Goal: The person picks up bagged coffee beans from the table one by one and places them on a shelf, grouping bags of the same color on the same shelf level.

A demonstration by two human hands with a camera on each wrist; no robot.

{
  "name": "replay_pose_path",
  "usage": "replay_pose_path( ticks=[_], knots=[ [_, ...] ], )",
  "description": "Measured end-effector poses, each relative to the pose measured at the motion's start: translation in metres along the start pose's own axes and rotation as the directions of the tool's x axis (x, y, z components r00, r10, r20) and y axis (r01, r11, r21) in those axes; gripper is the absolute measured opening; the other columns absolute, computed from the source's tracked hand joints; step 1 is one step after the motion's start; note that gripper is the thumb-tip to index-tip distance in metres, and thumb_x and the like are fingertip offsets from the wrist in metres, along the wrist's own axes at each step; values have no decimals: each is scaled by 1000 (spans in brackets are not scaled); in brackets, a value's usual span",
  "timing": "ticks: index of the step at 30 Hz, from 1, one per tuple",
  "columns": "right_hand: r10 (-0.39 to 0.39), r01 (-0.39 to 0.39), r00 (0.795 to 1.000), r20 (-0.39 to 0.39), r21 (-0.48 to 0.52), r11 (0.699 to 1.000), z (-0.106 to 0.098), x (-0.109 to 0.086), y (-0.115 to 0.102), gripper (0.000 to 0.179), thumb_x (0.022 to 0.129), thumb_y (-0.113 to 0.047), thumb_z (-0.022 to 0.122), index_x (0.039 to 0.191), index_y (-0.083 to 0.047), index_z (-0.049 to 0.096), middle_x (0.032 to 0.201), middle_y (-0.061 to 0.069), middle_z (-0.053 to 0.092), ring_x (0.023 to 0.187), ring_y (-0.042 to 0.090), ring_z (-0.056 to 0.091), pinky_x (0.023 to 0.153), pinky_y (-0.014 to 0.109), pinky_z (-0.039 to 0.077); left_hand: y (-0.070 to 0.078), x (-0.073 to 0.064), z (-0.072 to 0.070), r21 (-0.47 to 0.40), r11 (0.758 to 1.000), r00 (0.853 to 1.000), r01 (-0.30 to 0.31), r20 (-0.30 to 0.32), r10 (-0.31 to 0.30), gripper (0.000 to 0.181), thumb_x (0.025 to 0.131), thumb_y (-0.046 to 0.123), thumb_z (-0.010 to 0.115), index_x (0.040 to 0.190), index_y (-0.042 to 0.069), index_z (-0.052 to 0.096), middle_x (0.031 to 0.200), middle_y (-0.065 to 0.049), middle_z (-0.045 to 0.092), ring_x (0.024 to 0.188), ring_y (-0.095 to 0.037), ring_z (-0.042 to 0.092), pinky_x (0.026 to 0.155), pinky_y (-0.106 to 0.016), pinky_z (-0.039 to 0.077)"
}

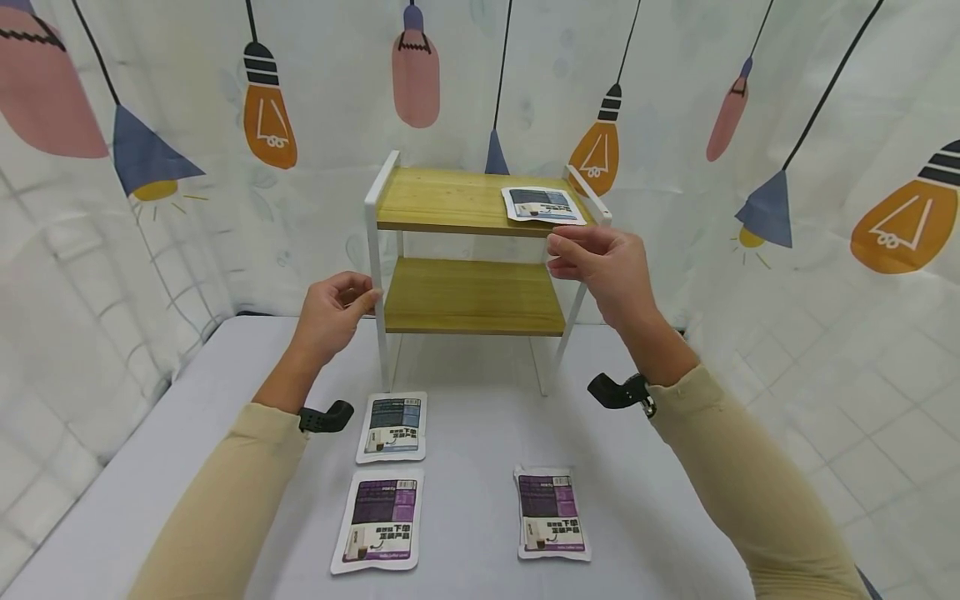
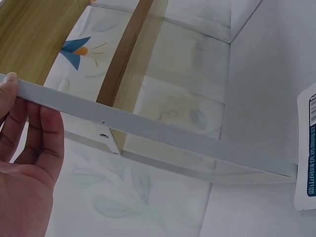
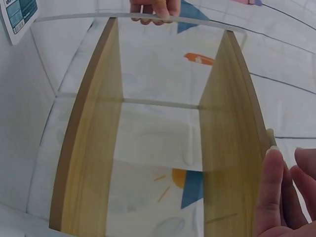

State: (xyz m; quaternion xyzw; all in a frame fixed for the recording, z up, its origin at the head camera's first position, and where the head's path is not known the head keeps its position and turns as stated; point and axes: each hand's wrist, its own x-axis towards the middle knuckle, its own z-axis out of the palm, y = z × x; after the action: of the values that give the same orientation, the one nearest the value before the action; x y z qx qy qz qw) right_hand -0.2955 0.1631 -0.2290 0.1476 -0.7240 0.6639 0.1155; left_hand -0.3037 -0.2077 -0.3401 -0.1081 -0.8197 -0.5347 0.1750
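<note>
A small two-tier rack [image 1: 472,296] with wooden boards and a white frame stands on the table. My left hand [image 1: 335,315] pinches the rack's left front upright between thumb and fingers; the left wrist view shows this upright [image 2: 143,127] up close. Beside the upper board's front right edge is my right hand [image 1: 600,262], fingers fairly straight and holding nothing. Its fingertips [image 3: 273,157] lie at the board's edge in the right wrist view; whether they press on it is unclear. A white packet with a dark blue label [image 1: 543,205] lies flat on the upper board's right side.
Another blue-labelled packet [image 1: 392,427] lies before the rack's left leg. Nearer are two purple-labelled packets, one left [image 1: 377,521] and one right [image 1: 552,513]. A white cloth covers the table [image 1: 465,483]. A lamp-print curtain [image 1: 330,200] hangs behind the rack.
</note>
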Motion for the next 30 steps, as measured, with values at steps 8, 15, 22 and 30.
replay_pose_path(
  ticks=[8,15,22,30],
  knots=[
    [-38,35,998,45,61,998,0,-11,13,33,91,-18,80,118,-1,75,97,5,77,78,17,75,79,26,63,0,1,0,17,1000,1000,14,-11,-14,34,101,33,66,117,3,67,110,-8,67,100,-10,67,88,-17,58],
    [-53,47,996,73,70,996,4,-22,24,31,92,-17,79,118,-1,74,97,4,77,81,16,75,80,24,62,0,0,-1,35,999,1000,18,-6,-18,36,101,34,66,118,3,67,112,-8,67,104,-14,67,92,-24,59],
    [-70,66,995,72,49,997,16,-37,40,32,93,-19,78,118,0,74,97,5,76,80,15,72,82,26,62,1,-1,-1,30,999,1000,23,-10,-22,36,101,35,65,118,3,67,112,-8,66,102,-11,67,89,-16,57],
    [-57,57,995,84,1,998,35,-53,67,32,93,-21,78,118,-1,74,99,1,76,86,21,73,84,28,62,0,0,1,35,999,1000,19,-18,-18,36,101,36,64,118,4,67,111,-6,67,101,-11,66,88,-14,56]
  ],
)
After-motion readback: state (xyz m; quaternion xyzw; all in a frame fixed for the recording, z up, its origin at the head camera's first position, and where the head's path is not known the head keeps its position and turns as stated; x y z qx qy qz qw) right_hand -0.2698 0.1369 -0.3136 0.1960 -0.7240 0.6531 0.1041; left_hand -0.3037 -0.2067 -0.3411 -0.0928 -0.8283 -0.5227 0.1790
